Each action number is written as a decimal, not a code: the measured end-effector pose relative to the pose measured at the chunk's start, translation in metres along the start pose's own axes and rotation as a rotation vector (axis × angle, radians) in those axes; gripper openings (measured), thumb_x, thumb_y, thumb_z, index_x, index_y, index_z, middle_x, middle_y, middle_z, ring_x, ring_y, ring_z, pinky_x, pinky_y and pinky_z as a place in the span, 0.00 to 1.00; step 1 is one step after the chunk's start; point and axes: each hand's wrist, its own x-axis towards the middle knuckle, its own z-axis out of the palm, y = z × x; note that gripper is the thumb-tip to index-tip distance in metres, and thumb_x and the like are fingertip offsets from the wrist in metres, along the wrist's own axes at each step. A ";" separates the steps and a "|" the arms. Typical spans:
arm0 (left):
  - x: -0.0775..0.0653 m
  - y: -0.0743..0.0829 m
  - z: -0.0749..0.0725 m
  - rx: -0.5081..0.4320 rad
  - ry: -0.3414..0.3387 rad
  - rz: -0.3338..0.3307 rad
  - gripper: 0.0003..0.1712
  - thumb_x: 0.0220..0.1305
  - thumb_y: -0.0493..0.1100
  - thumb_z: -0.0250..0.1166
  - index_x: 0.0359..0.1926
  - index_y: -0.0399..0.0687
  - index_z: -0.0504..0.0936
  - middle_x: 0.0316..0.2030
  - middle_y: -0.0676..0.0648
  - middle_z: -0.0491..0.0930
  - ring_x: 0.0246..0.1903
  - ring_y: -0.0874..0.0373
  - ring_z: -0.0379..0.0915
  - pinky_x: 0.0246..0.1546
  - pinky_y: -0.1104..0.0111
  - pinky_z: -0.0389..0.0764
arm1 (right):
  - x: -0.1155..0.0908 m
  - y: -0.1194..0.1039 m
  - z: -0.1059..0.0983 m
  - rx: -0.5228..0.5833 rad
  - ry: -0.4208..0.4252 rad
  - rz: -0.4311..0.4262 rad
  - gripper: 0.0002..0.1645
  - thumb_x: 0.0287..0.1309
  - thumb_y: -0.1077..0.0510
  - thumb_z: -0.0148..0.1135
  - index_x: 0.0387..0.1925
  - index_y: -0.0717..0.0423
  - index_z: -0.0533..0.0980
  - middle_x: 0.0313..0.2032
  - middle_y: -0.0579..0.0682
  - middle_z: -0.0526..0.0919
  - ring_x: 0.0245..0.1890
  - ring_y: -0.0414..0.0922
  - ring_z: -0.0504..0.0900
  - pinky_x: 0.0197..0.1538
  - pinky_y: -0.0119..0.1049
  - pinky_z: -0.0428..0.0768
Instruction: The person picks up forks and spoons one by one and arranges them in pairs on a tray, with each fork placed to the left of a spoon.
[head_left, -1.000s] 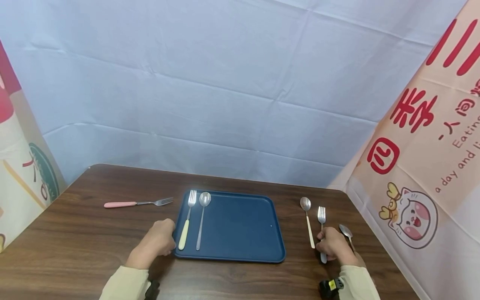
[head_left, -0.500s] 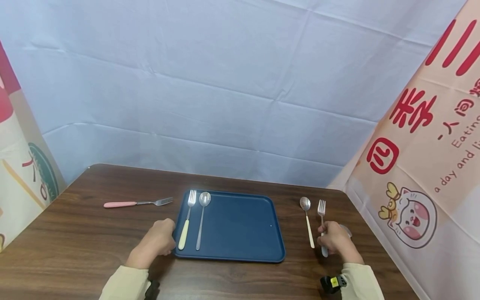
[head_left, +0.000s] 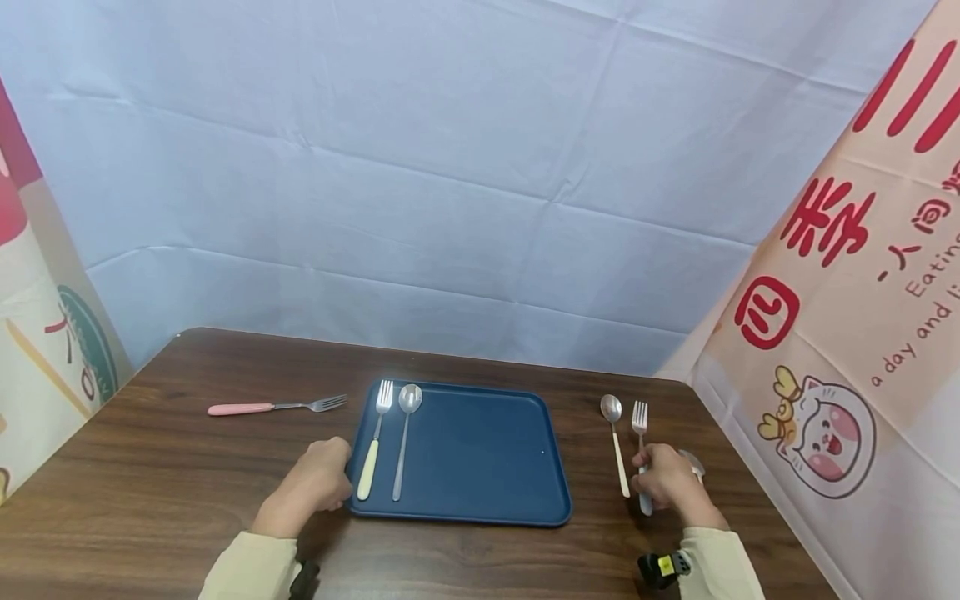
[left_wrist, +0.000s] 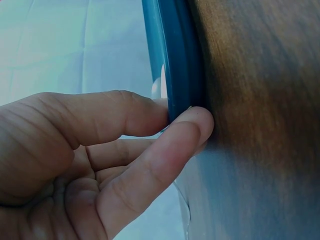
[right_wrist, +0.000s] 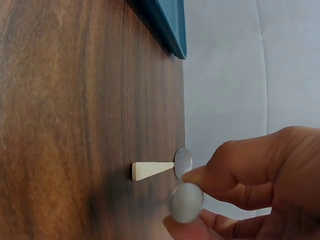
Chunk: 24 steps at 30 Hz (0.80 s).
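Note:
My left hand (head_left: 311, 482) pinches the near-left edge of a dark blue tray (head_left: 480, 458); in the left wrist view, thumb and fingers lie on either side of its rim (left_wrist: 182, 65). On the tray lie a fork with a pale yellow handle (head_left: 368, 469) and a metal spoon (head_left: 409, 400), side by side. To the right of the tray, my right hand (head_left: 669, 482) pinches a fork (head_left: 640, 418) by its light grey handle, whose rounded end (right_wrist: 186, 202) faces the right wrist camera. A cream-handled spoon (head_left: 618, 458) lies just left of that fork.
A pink-handled fork (head_left: 240, 409) lies on the wooden table (head_left: 150, 467) left of the tray. Partly hidden behind my right hand is another spoon (head_left: 693, 461). A pale cloth (head_left: 450, 208) hangs behind the table, and a printed cloth (head_left: 832, 333) hangs at the right.
My right hand has moved slightly away from me with the grey-handled fork, then a touch to the left. My left hand and the tray have stayed put.

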 end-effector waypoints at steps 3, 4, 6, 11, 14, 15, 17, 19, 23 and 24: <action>0.000 0.000 0.000 -0.006 -0.006 -0.014 0.06 0.47 0.23 0.58 0.28 0.31 0.74 0.16 0.44 0.71 0.12 0.58 0.70 0.14 0.70 0.70 | 0.000 -0.001 0.002 0.009 -0.004 -0.004 0.14 0.40 0.72 0.57 0.34 0.70 0.72 0.27 0.58 0.73 0.24 0.50 0.76 0.21 0.40 0.79; 0.000 0.000 0.000 -0.009 -0.009 -0.020 0.06 0.47 0.23 0.58 0.28 0.31 0.74 0.16 0.44 0.71 0.12 0.58 0.70 0.14 0.70 0.70 | 0.000 -0.001 0.003 0.012 -0.005 -0.005 0.13 0.40 0.72 0.57 0.34 0.70 0.71 0.27 0.58 0.73 0.24 0.50 0.76 0.21 0.40 0.79; 0.000 0.000 0.000 -0.011 -0.009 -0.019 0.06 0.47 0.23 0.58 0.28 0.32 0.73 0.16 0.44 0.71 0.12 0.58 0.70 0.14 0.70 0.70 | 0.000 -0.002 0.004 0.024 -0.012 -0.007 0.13 0.41 0.72 0.58 0.35 0.71 0.71 0.27 0.58 0.74 0.25 0.50 0.77 0.21 0.41 0.79; 0.000 -0.001 0.001 -0.003 -0.003 -0.005 0.05 0.46 0.23 0.58 0.27 0.32 0.73 0.16 0.44 0.71 0.12 0.58 0.70 0.14 0.70 0.70 | 0.000 -0.008 0.007 0.046 -0.024 -0.009 0.14 0.44 0.72 0.58 0.37 0.71 0.71 0.27 0.57 0.74 0.25 0.50 0.78 0.22 0.42 0.79; 0.001 -0.001 0.001 0.002 -0.006 -0.002 0.06 0.46 0.23 0.59 0.27 0.32 0.73 0.17 0.44 0.70 0.12 0.58 0.70 0.14 0.70 0.70 | 0.000 -0.012 0.009 0.052 -0.023 -0.012 0.15 0.43 0.71 0.58 0.38 0.71 0.72 0.28 0.56 0.75 0.24 0.49 0.78 0.22 0.42 0.78; 0.001 -0.001 0.001 0.003 -0.008 0.000 0.06 0.46 0.23 0.59 0.28 0.31 0.73 0.17 0.44 0.70 0.12 0.58 0.70 0.14 0.70 0.71 | 0.000 -0.014 0.010 0.056 -0.022 -0.012 0.15 0.43 0.71 0.58 0.38 0.71 0.72 0.28 0.56 0.75 0.24 0.49 0.78 0.23 0.42 0.78; 0.001 -0.001 0.001 0.003 -0.010 -0.002 0.06 0.47 0.24 0.59 0.28 0.31 0.74 0.17 0.44 0.70 0.13 0.58 0.70 0.14 0.70 0.71 | 0.000 -0.017 0.011 0.065 -0.023 -0.014 0.15 0.44 0.72 0.58 0.38 0.71 0.72 0.28 0.57 0.75 0.24 0.49 0.78 0.23 0.42 0.78; 0.000 0.000 0.001 0.004 -0.011 -0.001 0.05 0.47 0.24 0.59 0.28 0.32 0.74 0.17 0.44 0.70 0.13 0.58 0.70 0.14 0.70 0.71 | 0.001 -0.021 0.012 0.074 -0.029 -0.018 0.16 0.45 0.71 0.58 0.39 0.71 0.72 0.30 0.58 0.75 0.25 0.50 0.78 0.23 0.43 0.79; -0.001 0.000 0.000 0.005 -0.005 0.008 0.05 0.46 0.24 0.59 0.27 0.33 0.73 0.16 0.44 0.71 0.13 0.58 0.70 0.15 0.70 0.71 | 0.003 -0.027 0.016 0.082 -0.035 -0.026 0.16 0.44 0.72 0.58 0.39 0.71 0.72 0.29 0.58 0.74 0.25 0.50 0.78 0.23 0.43 0.79; -0.001 0.000 -0.001 0.005 -0.004 0.009 0.05 0.46 0.24 0.59 0.26 0.33 0.73 0.16 0.44 0.71 0.13 0.58 0.70 0.15 0.70 0.71 | 0.004 -0.029 0.016 0.086 -0.036 -0.030 0.16 0.44 0.72 0.57 0.39 0.71 0.72 0.29 0.58 0.74 0.24 0.50 0.78 0.23 0.43 0.79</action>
